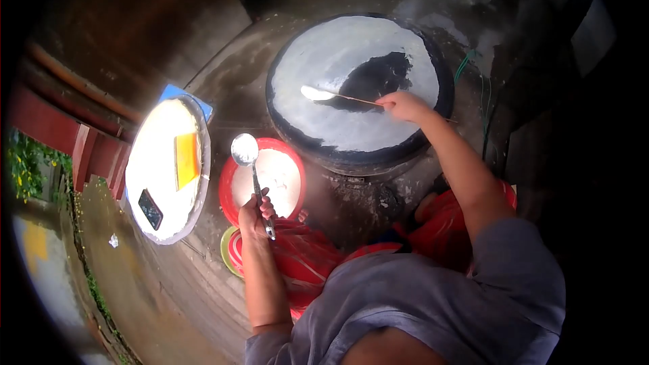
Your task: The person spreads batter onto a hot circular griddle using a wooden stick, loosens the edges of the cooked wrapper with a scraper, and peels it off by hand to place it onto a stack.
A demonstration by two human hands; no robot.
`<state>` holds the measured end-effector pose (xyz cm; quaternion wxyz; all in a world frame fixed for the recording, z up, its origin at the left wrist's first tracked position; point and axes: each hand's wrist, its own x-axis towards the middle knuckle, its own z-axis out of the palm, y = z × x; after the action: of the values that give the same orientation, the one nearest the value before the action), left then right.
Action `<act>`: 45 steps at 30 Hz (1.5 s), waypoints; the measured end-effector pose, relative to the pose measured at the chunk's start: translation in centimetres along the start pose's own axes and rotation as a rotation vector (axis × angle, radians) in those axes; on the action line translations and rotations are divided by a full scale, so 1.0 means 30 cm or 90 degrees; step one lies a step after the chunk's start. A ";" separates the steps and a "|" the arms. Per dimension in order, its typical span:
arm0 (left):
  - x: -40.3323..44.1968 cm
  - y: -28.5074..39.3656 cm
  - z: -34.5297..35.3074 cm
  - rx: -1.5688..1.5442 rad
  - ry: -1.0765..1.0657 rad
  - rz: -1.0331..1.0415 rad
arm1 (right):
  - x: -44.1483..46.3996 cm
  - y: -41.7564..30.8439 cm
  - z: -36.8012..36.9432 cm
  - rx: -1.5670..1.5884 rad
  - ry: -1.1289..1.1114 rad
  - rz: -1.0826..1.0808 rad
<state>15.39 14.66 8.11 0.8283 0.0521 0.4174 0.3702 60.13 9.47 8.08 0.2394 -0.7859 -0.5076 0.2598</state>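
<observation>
- In the head view, gripping a long-handled ladle (245,150) in the left hand (255,216), closed firmly around the handle.
- Holding the ladle's bowl, coated in white, over the far side of a red basin (226,197) with pale, creamy batter (276,179) inside.
- Pinching a thin stick (355,99) in the right hand (405,106), closed around it.
- Reaching with the stick across a large round griddle (276,118), with a bright white blob (316,93) at the far end.
- Covering most of the griddle, a thin white layer (331,44), broken by a bare dark patch (378,80) beneath the stick and by a dark rim.
- To the left of the basin, a round tray (162,162) with a yellow block (186,160) and a dark phone-like rectangle (150,209) on top, apart from each other.
- Just behind the tray, partly hidden, a blue piece (177,92).
- Near the left forearm, red fabric (301,257) over the lap.
</observation>
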 end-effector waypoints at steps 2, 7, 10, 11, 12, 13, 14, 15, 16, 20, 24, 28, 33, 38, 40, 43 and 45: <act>0.005 0.003 -0.015 0.002 -0.011 0.006 | -0.096 -0.079 -0.131 -0.081 -0.019 0.033; -0.002 0.001 -0.025 -0.013 -0.020 0.008 | -0.239 -0.155 0.072 -0.236 0.309 -0.076; -0.003 0.003 -0.022 -0.010 -0.026 -0.004 | -0.246 -0.207 0.326 -0.315 0.269 -0.191; -0.002 0.003 -0.022 -0.009 -0.032 -0.013 | -0.228 -0.199 0.401 -0.329 0.286 -0.198; -0.001 0.000 -0.023 -0.012 -0.033 -0.014 | -0.219 -0.186 0.416 -0.342 0.292 -0.179; -0.009 0.000 -0.021 -0.008 -0.030 -0.015 | -0.212 -0.174 0.408 -0.356 0.298 -0.158; -0.016 -0.002 -0.015 -0.002 -0.022 -0.008 | -0.205 -0.149 0.382 -0.379 0.305 -0.139; -0.018 -0.006 -0.012 0.004 -0.017 -0.003 | -0.204 -0.130 0.335 -0.403 0.313 -0.120; -0.012 -0.003 -0.024 0.005 -0.029 -0.003 | -0.205 -0.115 0.292 -0.411 0.334 -0.096; -0.015 0.001 -0.030 0.005 -0.029 0.000 | -0.259 -0.163 0.260 -0.148 0.285 0.002; -0.011 0.002 -0.026 -0.015 -0.031 -0.021 | -0.291 -0.129 0.304 -0.229 0.273 -0.090; -0.004 0.002 -0.031 0.002 -0.031 -0.020 | -0.222 -0.013 0.160 -0.306 0.341 0.016; 0.005 0.002 -0.026 -0.018 -0.029 -0.027 | -0.298 -0.110 0.211 -0.132 0.291 0.034; 0.006 0.003 -0.024 0.004 -0.028 -0.040 | -0.214 0.059 0.097 -0.331 0.391 0.036; 0.010 0.002 -0.024 -0.006 -0.023 -0.050 | -0.227 0.062 0.066 -0.269 0.387 0.101; 0.021 0.007 -0.034 -0.016 -0.021 -0.043 | -0.313 -0.004 0.151 -0.127 0.361 0.160; 0.014 0.002 -0.012 -0.015 -0.015 -0.035 | -0.375 -0.056 0.217 -0.167 0.326 -0.004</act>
<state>15.24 14.91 7.63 0.8438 0.0352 0.4042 0.3514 50.82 0.44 6.13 0.2571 -0.8485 -0.4623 -0.0159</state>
